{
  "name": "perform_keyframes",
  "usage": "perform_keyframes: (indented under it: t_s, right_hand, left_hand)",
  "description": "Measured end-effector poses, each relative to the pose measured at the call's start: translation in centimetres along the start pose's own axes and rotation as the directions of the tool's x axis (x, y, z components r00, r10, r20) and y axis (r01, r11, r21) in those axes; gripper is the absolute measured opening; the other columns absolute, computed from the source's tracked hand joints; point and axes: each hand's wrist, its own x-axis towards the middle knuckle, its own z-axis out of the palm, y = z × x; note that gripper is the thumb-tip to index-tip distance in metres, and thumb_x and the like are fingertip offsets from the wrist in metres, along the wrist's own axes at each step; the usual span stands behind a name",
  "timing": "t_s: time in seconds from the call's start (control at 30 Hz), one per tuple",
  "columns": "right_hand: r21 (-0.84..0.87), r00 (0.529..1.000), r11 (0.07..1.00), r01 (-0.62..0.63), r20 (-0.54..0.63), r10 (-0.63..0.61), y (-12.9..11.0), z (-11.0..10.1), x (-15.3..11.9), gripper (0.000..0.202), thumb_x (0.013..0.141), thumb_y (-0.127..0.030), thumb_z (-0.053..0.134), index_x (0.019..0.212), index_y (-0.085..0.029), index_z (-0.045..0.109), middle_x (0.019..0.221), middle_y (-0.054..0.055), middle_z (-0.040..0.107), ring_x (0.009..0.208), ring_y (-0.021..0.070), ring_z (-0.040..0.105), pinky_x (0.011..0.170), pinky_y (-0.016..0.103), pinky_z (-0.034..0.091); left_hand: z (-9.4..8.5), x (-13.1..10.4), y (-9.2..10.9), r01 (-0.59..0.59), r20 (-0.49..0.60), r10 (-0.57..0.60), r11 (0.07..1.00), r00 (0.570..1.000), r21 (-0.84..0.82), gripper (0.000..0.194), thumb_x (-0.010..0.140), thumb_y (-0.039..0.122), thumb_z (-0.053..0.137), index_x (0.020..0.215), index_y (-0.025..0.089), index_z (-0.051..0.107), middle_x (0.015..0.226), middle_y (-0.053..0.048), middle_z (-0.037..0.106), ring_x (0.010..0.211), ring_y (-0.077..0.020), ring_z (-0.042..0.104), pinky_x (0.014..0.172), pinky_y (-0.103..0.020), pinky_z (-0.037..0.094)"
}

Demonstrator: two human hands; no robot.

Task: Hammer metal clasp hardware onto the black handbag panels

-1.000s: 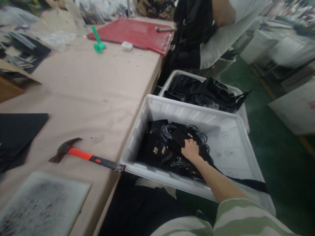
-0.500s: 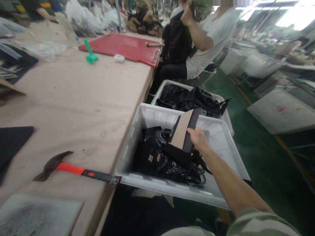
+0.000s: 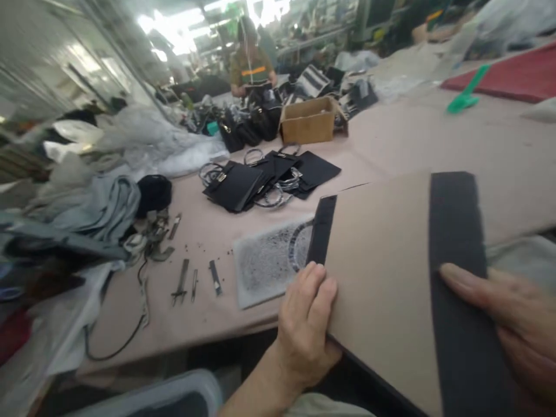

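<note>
between both hands, tan/black panel [image 3: 382, 278] – l hand [image 3: 306, 324] & r hand [image 3: 516, 324] part-closed, gripping opp. edges

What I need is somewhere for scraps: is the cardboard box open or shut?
Open: the cardboard box shows its inner walls above the front edge, with no lid across. How full it is, I cannot tell.

I've 1 cam, head-mtd, facing fwd & down across the table [image 3: 412, 139] from the slab's [image 3: 260, 263] near side; panel [image 3: 382, 272] v. close, R of slab; bags [image 3: 238, 182] mid-dist., beyond slab.
</note>
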Motion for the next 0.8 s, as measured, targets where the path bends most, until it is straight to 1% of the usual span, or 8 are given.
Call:
perform_keyframes:
  t_s: [0.07, 0.17, 0.23, 0.3, 0.43, 0.53, 0.67, 0.8]
  right_hand:
    - [0.036, 0.987, 0.999, -0.012, 0.161, 0.006, 0.7, 3.2, 1.1, 0.043, 0.084, -0.067, 0.064, 0.091, -0.027, 0.079, 0.083, 0.011, 0.078, 0.073, 0.0309, 0.076, 0.052, 0.038, 0.063]
    - [-0.096, 0.971, 0.993, 0.074, 0.235, -0.05, 3.0, 5.8, 2.5, 0.053, 0.091, -0.07, 0.053, 0.108, -0.026, 0.076, 0.103, 0.011, 0.078, 0.09, 0.029, 0.076, 0.067, 0.039, 0.065]
    - [-0.358, 0.97, 0.909, 0.213, 0.186, -0.154, 5.3, 6.5, 3.3, 0.038, 0.096, -0.054, 0.055, 0.113, -0.024, 0.072, 0.109, 0.01, 0.076, 0.097, 0.0263, 0.074, 0.079, 0.04, 0.063]
    - [-0.603, 0.924, 0.702, 0.379, 0.2, -0.326, 8.0, 6.7, 4.1, 0.03, 0.095, -0.04, 0.059, 0.116, -0.021, 0.069, 0.117, 0.012, 0.072, 0.108, 0.0272, 0.069, 0.094, 0.045, 0.058]
    - [-0.79, 0.853, 0.356, 0.5, 0.379, -0.358, 13.4, 6.3, 5.5, 0.03, 0.091, -0.029, 0.061, 0.118, -0.017, 0.066, 0.129, 0.017, 0.065, 0.122, 0.0322, 0.061, 0.105, 0.053, 0.05]
    - [-0.835, 0.869, 0.257, 0.486, 0.431, -0.243, 15.6, 5.9, 6.3, 0.038, 0.088, -0.029, 0.065, 0.123, -0.016, 0.064, 0.135, 0.019, 0.061, 0.126, 0.0349, 0.057, 0.106, 0.056, 0.048]
    - [-0.844, 0.868, 0.202, 0.496, 0.479, -0.132, 16.7, 5.9, 7.3, 0.051, 0.083, -0.03, 0.07, 0.13, -0.012, 0.061, 0.143, 0.021, 0.054, 0.134, 0.0378, 0.048, 0.112, 0.059, 0.039]
    - [-0.824, 0.85, 0.22, 0.522, 0.525, -0.049, 17.9, 5.8, 8.3, 0.056, 0.081, -0.029, 0.071, 0.134, -0.015, 0.059, 0.149, 0.02, 0.049, 0.143, 0.0388, 0.039, 0.116, 0.064, 0.03]
  left_hand:
    - [-1.6, -0.6, -1.2, 0.248, -0.153, -0.251, 0.968, 0.956, -0.038, 0.029, 0.096, 0.025, 0.055, 0.122, 0.014, 0.065, 0.113, -0.015, 0.075, 0.109, -0.0266, 0.072, 0.096, -0.038, 0.06]
    - [-4.3, -1.1, -5.1, 0.666, -0.273, -0.692, 0.72, 0.669, -0.192, 0.023, 0.09, 0.032, 0.069, 0.105, 0.015, 0.072, 0.097, -0.008, 0.077, 0.101, -0.025, 0.073, 0.099, -0.038, 0.057]
    - [-5.3, -1.0, -8.6, 0.728, -0.2, -0.815, 0.576, 0.543, -0.37, 0.034, 0.083, 0.036, 0.075, 0.11, 0.015, 0.072, 0.108, -0.008, 0.076, 0.111, -0.0265, 0.069, 0.107, -0.041, 0.051]
    - [-5.3, -0.8, -11.9, 0.757, -0.022, -0.878, 0.425, 0.478, -0.496, 0.037, 0.08, 0.034, 0.076, 0.111, 0.014, 0.071, 0.111, -0.009, 0.076, 0.11, -0.0266, 0.07, 0.105, -0.043, 0.052]
    - [-3.3, -1.1, -15.1, 0.954, 0.139, -0.944, 0.292, 0.299, -0.068, 0.031, 0.083, 0.029, 0.071, 0.108, 0.01, 0.068, 0.106, -0.018, 0.075, 0.102, -0.0316, 0.072, 0.094, -0.045, 0.055]
    - [-2.2, -1.8, -14.2, 0.874, 0.069, -0.942, 0.332, 0.33, 0.354, 0.042, 0.088, 0.037, 0.067, 0.122, 0.011, 0.061, 0.106, -0.02, 0.074, 0.101, -0.0366, 0.071, 0.088, -0.046, 0.054]
    - [-2.3, -3.2, -12.5, 0.787, 0.06, -0.922, 0.359, 0.382, 0.502, 0.052, 0.09, 0.036, 0.065, 0.134, 0.011, 0.053, 0.105, -0.017, 0.073, 0.099, -0.0351, 0.071, 0.083, -0.043, 0.054]
    - [-2.8, -5.1, -12.2, 0.628, 0.076, -0.77, 0.569, 0.633, 0.531, 0.028, 0.093, 0.025, 0.06, 0.119, 0.016, 0.064, 0.111, -0.014, 0.069, 0.102, -0.0303, 0.067, 0.087, -0.04, 0.052]
